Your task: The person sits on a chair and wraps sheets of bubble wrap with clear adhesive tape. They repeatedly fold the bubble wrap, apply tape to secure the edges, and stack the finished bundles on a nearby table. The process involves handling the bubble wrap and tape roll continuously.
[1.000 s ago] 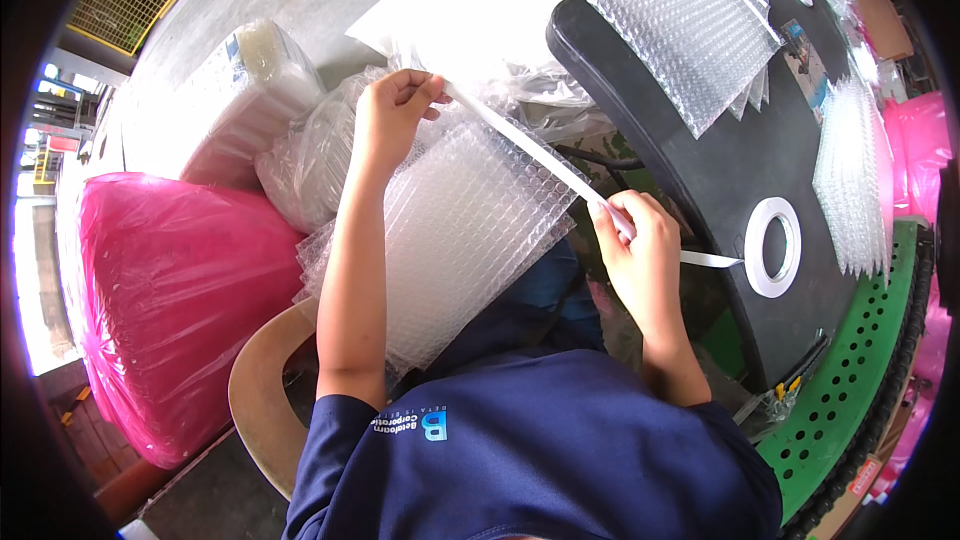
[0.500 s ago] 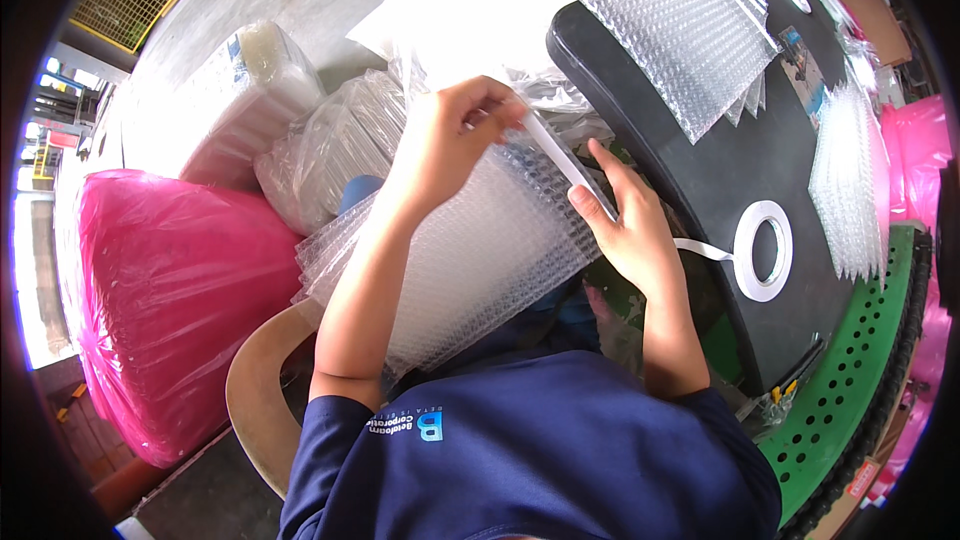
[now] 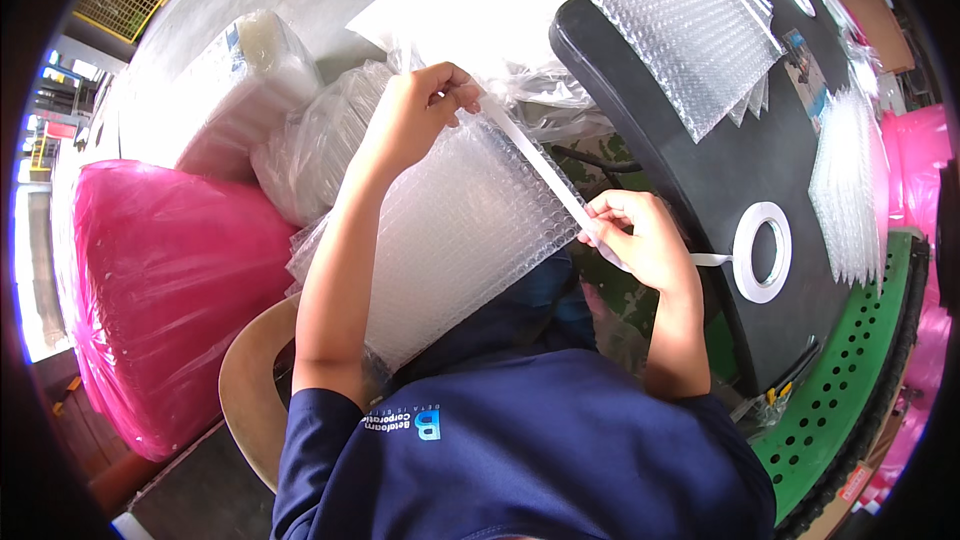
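Stacked bubble wrap sheets (image 3: pixel 470 220) lie across my lap. A white tape strip (image 3: pixel 540 168) runs taut and slanting along the top sheet's right edge. My left hand (image 3: pixel 425 112) is closed, pinching the strip's upper end near the sheet's far corner. At the near right corner, my right hand (image 3: pixel 642 240) is closed with thumb and fingers on the strip's lower part. From behind the right hand the tape continues to a white tape roll (image 3: pixel 742 262) lying on the black table.
The black table (image 3: pixel 690 190) carries a stack of bubble wrap pieces (image 3: pixel 690 30), and another bubble wrap stack (image 3: pixel 845 190) stands at its right. Scissors-like yellow-handled tools (image 3: pixel 785 388) lie by the green perforated chair (image 3: pixel 840 420). A pink wrapped bundle (image 3: pixel 180 300) stands at left.
My left hand has moved slightly left. My right hand has moved down and closed on the tape, and the strip now stretches longer along the sheet's edge.
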The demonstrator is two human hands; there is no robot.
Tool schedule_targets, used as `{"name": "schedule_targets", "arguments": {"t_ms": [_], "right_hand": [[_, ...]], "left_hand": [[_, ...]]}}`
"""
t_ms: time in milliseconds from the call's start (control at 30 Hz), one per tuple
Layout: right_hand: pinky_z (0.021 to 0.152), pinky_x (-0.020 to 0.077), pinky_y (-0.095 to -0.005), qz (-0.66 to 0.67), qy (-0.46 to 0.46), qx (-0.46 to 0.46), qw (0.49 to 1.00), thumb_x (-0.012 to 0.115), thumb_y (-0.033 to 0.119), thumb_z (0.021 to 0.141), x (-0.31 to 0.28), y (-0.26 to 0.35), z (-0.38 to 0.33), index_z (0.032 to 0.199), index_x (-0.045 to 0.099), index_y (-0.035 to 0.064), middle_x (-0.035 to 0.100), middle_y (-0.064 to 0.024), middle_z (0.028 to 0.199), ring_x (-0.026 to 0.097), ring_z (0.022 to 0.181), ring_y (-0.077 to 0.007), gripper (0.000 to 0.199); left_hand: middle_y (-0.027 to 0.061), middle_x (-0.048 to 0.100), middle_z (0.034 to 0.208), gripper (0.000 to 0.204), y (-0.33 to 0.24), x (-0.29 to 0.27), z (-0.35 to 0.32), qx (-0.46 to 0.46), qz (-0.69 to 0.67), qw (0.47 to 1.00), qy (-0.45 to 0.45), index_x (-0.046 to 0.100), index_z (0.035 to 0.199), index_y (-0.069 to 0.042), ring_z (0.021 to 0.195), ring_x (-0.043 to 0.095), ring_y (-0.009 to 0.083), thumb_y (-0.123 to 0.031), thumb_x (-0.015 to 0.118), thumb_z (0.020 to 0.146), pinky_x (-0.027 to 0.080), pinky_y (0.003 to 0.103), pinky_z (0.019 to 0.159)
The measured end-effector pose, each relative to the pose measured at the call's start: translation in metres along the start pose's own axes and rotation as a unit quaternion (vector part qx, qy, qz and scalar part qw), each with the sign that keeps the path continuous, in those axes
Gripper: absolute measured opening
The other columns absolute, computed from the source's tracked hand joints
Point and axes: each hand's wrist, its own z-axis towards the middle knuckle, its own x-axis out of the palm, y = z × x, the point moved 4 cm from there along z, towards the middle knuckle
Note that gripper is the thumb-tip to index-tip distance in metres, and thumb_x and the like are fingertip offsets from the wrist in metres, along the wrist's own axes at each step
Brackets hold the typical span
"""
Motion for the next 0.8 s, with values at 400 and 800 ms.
{"name": "schedule_targets", "arguments": {"t_ms": [400, 800], "right_hand": [[0.062, 0.0496, -0.0292, -0.069, -0.044, 0.049, 0.995, 0.065, -0.003, 0.083, 0.029, -0.05, 0.01, 0.111, 0.057, -0.0035, 0.064, -0.0097, 0.072, 0.064, 0.066, -0.0169, 0.029], [0.066, 0.0505, -0.041, -0.121, -0.178, 0.007, 0.976, 0.066, -0.001, 0.084, 0.034, -0.032, -0.007, 0.099, 0.052, -0.0023, 0.065, -0.0192, 0.076, 0.067, 0.073, -0.0354, 0.02]], "left_hand": [[0.0082, 0.061, 0.108, 0.04, 0.0, 0.117, -0.075, 0.215, 0.2, 0.956, -0.005, 0.059, 0.115, -0.01, 0.105, 0.057, 0.027, -0.028, 0.073, 0.082, 0.042, 0.046, 0.094], [-0.0002, 0.068, 0.081, 0.014, -0.021, 0.127, -0.039, 0.17, 0.185, 0.934, 0.252, 0.069, 0.08, -0.014, 0.092, 0.062, 0.0185, -0.027, 0.066, 0.083, 0.038, 0.045, 0.088]]}}
